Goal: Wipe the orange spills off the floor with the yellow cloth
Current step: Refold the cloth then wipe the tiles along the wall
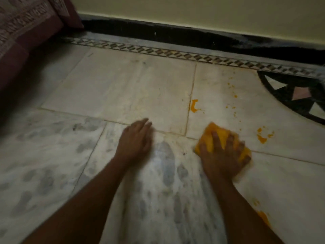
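- Yellow cloth (213,136), bunched into a wad, lies pressed on the marble floor (123,88) under the right hand (223,154); the fingers (215,140) are spread and curled over it, clamped on the fabric, with yellow showing between them and past the fingertips.
- Right forearm runs back from the cloth toward the camera, wrist nearly straight, palm down.
- Left hand (136,138) rests flat on the floor well to the left of the cloth, fingers together and extended, holding nothing; it is slightly blurred.
- Orange spills remain around the cloth: a hooked smear (194,106) beyond it beside a tile joint, a curved patch (263,136) just to its right, scattered drops (233,95) farther off, and a blot (263,217) nearer the camera beside the right forearm.
- Beyond the cloth, a patterned border strip (158,51) runs along the black skirting (175,35).
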`<state>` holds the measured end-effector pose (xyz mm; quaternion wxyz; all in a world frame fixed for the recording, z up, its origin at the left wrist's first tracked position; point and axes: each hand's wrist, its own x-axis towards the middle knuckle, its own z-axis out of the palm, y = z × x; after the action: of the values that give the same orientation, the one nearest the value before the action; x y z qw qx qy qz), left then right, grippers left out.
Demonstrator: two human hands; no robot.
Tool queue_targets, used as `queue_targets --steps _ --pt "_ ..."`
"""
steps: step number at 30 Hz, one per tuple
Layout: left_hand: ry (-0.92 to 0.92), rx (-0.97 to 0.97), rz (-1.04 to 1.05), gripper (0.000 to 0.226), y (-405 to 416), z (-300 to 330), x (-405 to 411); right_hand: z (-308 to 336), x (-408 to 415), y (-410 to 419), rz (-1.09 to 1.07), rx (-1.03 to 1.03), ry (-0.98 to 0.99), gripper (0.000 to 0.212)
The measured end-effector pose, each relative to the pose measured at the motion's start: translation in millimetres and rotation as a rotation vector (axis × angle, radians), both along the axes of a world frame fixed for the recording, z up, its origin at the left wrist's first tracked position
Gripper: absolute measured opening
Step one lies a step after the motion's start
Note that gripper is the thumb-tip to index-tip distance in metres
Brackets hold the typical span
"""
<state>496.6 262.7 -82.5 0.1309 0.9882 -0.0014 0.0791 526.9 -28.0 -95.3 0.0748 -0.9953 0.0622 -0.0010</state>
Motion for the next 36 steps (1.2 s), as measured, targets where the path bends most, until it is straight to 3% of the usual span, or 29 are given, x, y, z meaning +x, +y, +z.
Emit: queue_targets --steps 2,5,7,9,11,13,15,17,20,24,26,29,32,34,36 --pt "0.048 0.03 0.02 0.061 6 -11 39 -9 42 45 -0.029 0.066 -0.012 0.073" --pt "0.066 -0.015 0.125 0.062 0 -27 61 -24 23 69 0.267 0.063 -0.225 0.061" --pt "0.06 -0.069 0.179 0.061 -4 -30 58 -16 -29 42 0.484 0.058 -0.246 0.059" --pt "0.058 -0.102 0.187 0.06 -5 -30 53 -12 -62 -5 0.558 0.03 -0.239 0.063" --pt "0.077 -0.126 0.177 0.061 -5 -23 55 -3 -56 -39 0.436 -0.049 -0.163 0.068" --pt "0.079 -0.138 0.18 0.06 -6 -20 61 -4 -12 -41 0.15 -0.132 -0.078 0.071" --pt "0.074 -0.137 0.181 0.06 -6 -24 64 -5 50 -14 -0.108 -0.105 -0.046 0.071" --pt "0.053 -0.151 0.197 0.059 -5 -27 63 -7 113 29 -0.184 -0.013 0.011 0.073" --pt "0.048 -0.151 0.205 0.058 -3 -31 66 -17 153 84 0.026 0.043 -0.034 0.072" --pt "0.09 -0.151 0.216 0.058 -3 -25 67 -10 92 67 0.386 -0.017 -0.123 0.065" --pt "0.106 -0.144 0.217 0.059 -3 -24 67 -7 76 32 0.383 -0.034 -0.081 0.066" --pt "0.109 -0.143 0.234 0.057 -2 -27 69 -1 115 21 0.088 -0.126 0.01 0.068" --pt "0.115 -0.124 0.244 0.057 -1 -32 72 5 198 74 -0.18 0.03 0.126 0.071" --pt "0.114 -0.119 0.244 0.056 -1 -32 72 3 232 121 -0.041 0.085 0.182 0.07" --pt "0.124 -0.114 0.249 0.056 -1 -29 72 -1 226 156 0.266 0.058 0.152 0.064"
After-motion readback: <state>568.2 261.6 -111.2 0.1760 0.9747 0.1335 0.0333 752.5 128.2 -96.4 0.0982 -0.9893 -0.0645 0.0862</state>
